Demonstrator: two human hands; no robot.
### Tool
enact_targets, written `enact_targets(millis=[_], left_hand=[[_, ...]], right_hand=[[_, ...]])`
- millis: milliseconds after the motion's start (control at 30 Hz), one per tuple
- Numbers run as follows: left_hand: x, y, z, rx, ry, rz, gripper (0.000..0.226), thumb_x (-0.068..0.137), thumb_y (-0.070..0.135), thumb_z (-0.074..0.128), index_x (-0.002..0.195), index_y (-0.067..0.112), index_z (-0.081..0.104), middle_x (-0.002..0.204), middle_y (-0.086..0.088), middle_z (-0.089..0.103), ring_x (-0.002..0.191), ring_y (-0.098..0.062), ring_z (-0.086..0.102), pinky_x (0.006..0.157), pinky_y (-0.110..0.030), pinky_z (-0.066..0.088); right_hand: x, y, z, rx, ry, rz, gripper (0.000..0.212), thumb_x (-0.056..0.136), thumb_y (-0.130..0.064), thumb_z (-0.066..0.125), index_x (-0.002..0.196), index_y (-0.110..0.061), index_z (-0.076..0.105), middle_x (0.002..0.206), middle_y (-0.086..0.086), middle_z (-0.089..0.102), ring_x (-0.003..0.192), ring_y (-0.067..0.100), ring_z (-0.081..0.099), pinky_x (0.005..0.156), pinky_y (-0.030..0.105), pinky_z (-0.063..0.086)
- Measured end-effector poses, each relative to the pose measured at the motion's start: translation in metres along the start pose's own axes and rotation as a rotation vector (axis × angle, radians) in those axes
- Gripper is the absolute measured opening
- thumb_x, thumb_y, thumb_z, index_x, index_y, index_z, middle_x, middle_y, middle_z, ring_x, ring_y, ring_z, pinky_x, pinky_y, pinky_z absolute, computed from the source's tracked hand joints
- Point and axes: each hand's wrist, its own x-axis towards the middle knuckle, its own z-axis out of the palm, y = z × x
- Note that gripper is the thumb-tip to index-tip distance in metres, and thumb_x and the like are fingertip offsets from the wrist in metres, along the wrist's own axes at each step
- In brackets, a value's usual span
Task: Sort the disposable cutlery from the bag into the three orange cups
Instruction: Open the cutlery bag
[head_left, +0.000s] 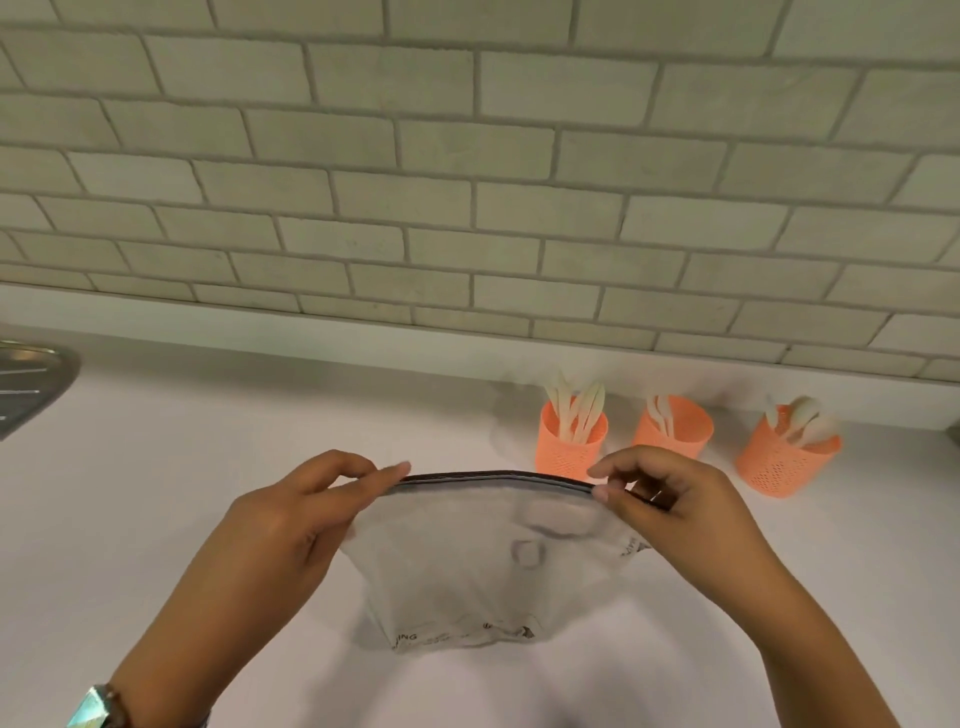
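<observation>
Three orange cups (571, 441) on the bench (156, 493) already hold cutlery. Both hands, left (291, 519) and right (670, 499), pinch the bag (483, 561) top. It looks empty, so sorting seems done.

Left grip (291, 519) and right grip (675, 514) bare, nails short and plain, forearms uncovered, wristwatch (98, 707) on left wrist, faceted metallic case, dark brown strap
</observation>
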Motion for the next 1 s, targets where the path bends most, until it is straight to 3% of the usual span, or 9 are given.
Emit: enact_targets(millis=[100, 333, 433, 500, 567, 633, 733, 867, 1000], left_hand=[[0.002, -0.003, -0.005, 0.041, 0.02, 0.04, 0.043, 0.083, 0.018, 0.038, 0.111, 0.044, 0.058, 0.101, 0.021, 0.053, 0.062, -0.007, 0.046, 0.054, -0.014, 0.038], [0.006, -0.005, -0.009, 0.106, -0.015, 0.162, 0.034, 0.084, 0.017, 0.042, 0.104, 0.037, 0.06, 0.105, 0.017, 0.063, 0.074, -0.004, 0.063, 0.058, -0.021, 0.049], [0.013, -0.006, -0.01, -0.047, -0.091, 0.014, 0.026, 0.083, 0.031, 0.041, 0.093, 0.04, 0.063, 0.1, 0.021, 0.058, 0.075, -0.005, 0.06, 0.063, -0.017, 0.045], [0.015, -0.001, -0.011, -0.236, -0.121, -0.136, 0.017, 0.078, 0.039, 0.051, 0.08, 0.038, 0.068, 0.093, 0.016, 0.061, 0.081, -0.008, 0.061, 0.068, -0.009, 0.042], [0.016, 0.004, -0.008, -0.275, -0.078, -0.246, 0.013, 0.077, 0.035, 0.068, 0.064, 0.035, 0.069, 0.085, 0.014, 0.064, 0.077, -0.006, 0.061, 0.065, -0.007, 0.04], [0.016, 0.008, -0.007, -0.19, 0.008, -0.325, 0.018, 0.075, 0.032, 0.072, 0.058, 0.035, 0.069, 0.078, 0.015, 0.064, 0.074, -0.004, 0.059, 0.058, -0.009, 0.039], [0.017, 0.016, -0.008, -0.003, 0.023, -0.351, 0.01, 0.076, 0.027, 0.074, 0.081, 0.035, 0.075, 0.077, 0.024, 0.057, 0.08, 0.002, 0.055, 0.054, -0.013, 0.035], [0.012, 0.023, -0.014, 0.141, -0.18, -0.324, 0.067, 0.074, 0.018, 0.072, 0.13, 0.045, 0.046, 0.116, 0.024, 0.027, 0.069, -0.001, 0.056, 0.053, -0.014, 0.04], [0.002, 0.03, -0.017, 0.168, -0.209, -0.326, 0.082, 0.075, 0.015, 0.064, 0.133, 0.058, 0.026, 0.124, 0.018, 0.015, 0.09, -0.01, 0.046, 0.064, -0.024, 0.052]], right_hand=[[-0.001, -0.003, -0.001, -0.037, -0.027, -0.046, 0.025, 0.073, -0.006, 0.076, 0.082, -0.029, 0.074, 0.088, -0.016, 0.069, 0.072, 0.004, 0.061, 0.064, 0.007, 0.045], [0.004, -0.005, -0.014, 0.006, 0.031, -0.021, 0.017, 0.071, 0.0, 0.076, 0.069, -0.017, 0.072, 0.07, -0.013, 0.068, 0.062, 0.002, 0.06, 0.058, 0.007, 0.044], [0.001, -0.01, -0.011, -0.054, -0.111, -0.034, 0.017, 0.079, -0.007, 0.071, 0.074, -0.023, 0.066, 0.079, -0.011, 0.066, 0.069, 0.003, 0.059, 0.065, 0.009, 0.044], [-0.002, -0.014, -0.004, -0.069, -0.175, -0.033, 0.01, 0.081, -0.023, 0.069, 0.075, -0.028, 0.063, 0.08, -0.009, 0.064, 0.071, 0.005, 0.058, 0.066, 0.014, 0.044], [-0.005, -0.017, 0.005, -0.112, -0.142, -0.041, 0.016, 0.081, -0.036, 0.065, 0.069, -0.029, 0.059, 0.072, -0.012, 0.06, 0.067, 0.004, 0.053, 0.061, 0.016, 0.04], [-0.007, -0.02, 0.012, -0.186, -0.049, -0.076, 0.025, 0.08, -0.04, 0.065, 0.061, -0.029, 0.055, 0.063, -0.015, 0.057, 0.063, 0.005, 0.051, 0.061, 0.017, 0.036], [-0.01, -0.025, 0.018, -0.25, 0.008, -0.125, 0.027, 0.072, -0.046, 0.067, 0.057, -0.027, 0.053, 0.06, -0.011, 0.057, 0.064, 0.01, 0.053, 0.069, 0.027, 0.04], [-0.011, -0.029, 0.018, -0.326, -0.006, -0.121, 0.022, 0.07, -0.036, 0.073, 0.063, -0.03, 0.052, 0.065, -0.01, 0.056, 0.067, 0.01, 0.052, 0.068, 0.027, 0.036], [-0.011, -0.023, 0.011, -0.397, 0.06, -0.023, 0.025, 0.07, -0.024, 0.07, 0.072, -0.033, 0.048, 0.079, -0.018, 0.051, 0.079, -0.007, 0.046, 0.062, 0.018, 0.034]])
